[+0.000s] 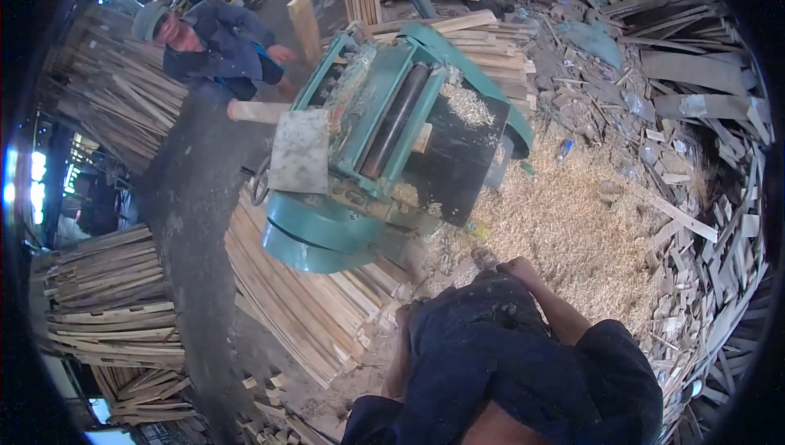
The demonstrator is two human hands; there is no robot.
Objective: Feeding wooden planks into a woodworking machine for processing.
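Note:
My right hand (517, 268) is at the far edge of my dark clothing (482, 314), its fingers curled in; whatever they may hold is hidden. On the other side of the cloth my left hand (401, 314) shows only in part, its fingers out of sight. Wood chips are scattered on the cloth between them. Beyond my hands stands a green wood planer (392, 118) with a dark roller (396, 122) and a dark flat table (454, 167). The end of a wood piece (423, 138) shows beside the roller. Both hands are apart from the machine.
A co-worker (221, 49) in dark clothes and a hat is beyond the planer at the left, near a board (257, 111). Wood shavings (572, 224) cover the floor at the right, beside scrap wood (728, 265). Stacked boards (294, 281) lie below the planer, more stacks (114, 298) further left.

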